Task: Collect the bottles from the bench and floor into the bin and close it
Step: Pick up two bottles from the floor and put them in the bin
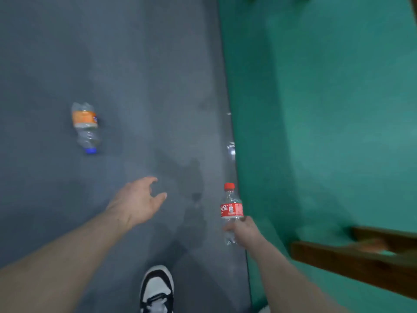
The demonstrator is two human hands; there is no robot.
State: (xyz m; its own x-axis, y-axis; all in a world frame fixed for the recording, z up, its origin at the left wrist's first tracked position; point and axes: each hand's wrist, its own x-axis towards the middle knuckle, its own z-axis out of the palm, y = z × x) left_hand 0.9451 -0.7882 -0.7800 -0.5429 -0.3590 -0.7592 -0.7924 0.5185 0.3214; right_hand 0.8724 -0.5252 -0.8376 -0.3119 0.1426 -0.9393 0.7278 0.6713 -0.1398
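Note:
My right hand (242, 229) grips the lower body of a clear cola bottle (231, 207) with a red label and red cap, held upright above the grey floor beside the green wall. My left hand (137, 201) reaches forward over the floor with its fingers spread and nothing in it. An empty clear bottle with an orange label and blue cap (86, 127) lies on its side on the floor, far to the left of and beyond my left hand. No bin is in view.
A green wall (327, 109) runs along the right of the grey floor (135, 75). A dark wooden bench edge (352, 260) juts from the right. A small shiny object (231, 150) lies at the wall's base. My shoe (156, 290) is at the bottom.

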